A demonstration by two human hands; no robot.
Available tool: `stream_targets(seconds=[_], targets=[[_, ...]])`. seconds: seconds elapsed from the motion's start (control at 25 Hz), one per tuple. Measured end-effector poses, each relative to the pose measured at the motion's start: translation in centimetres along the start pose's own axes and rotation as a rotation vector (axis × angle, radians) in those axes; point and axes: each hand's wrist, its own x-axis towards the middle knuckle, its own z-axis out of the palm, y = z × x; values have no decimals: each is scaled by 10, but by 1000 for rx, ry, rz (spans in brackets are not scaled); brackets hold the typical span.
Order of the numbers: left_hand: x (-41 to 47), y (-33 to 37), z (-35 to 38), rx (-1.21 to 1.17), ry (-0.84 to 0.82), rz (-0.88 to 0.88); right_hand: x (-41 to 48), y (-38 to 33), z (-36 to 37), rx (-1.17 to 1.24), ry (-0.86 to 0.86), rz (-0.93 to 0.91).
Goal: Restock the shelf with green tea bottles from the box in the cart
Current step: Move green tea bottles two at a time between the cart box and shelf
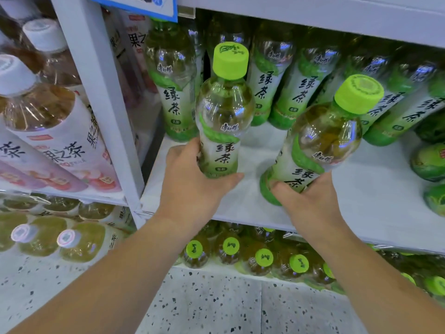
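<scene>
Tea bottles stand in a row at the back of the shelf. In front of them the left hand curls round the base of an upright bottle, thumb under its label. The right hand grips a second bottle low down; this one tilts right, its base close over the shelf, touching or not I cannot tell. White-capped bottles fill the bay to the left.

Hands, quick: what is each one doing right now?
Left hand: grips an upright tea bottle.
Right hand: grips a tilted tea bottle.
</scene>
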Motion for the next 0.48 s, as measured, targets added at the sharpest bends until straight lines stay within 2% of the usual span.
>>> stream_targets(seconds=[0.2, 0.32, 0.48], targets=[[0, -14, 4, 124, 89, 20, -3, 5, -13, -105, -69, 23], [-2, -23, 2, 85, 99, 26, -18, 11, -16, -193, 14, -13], [1, -27, 3, 194, 151, 80, -9, 15, -5, -194, 47, -57]])
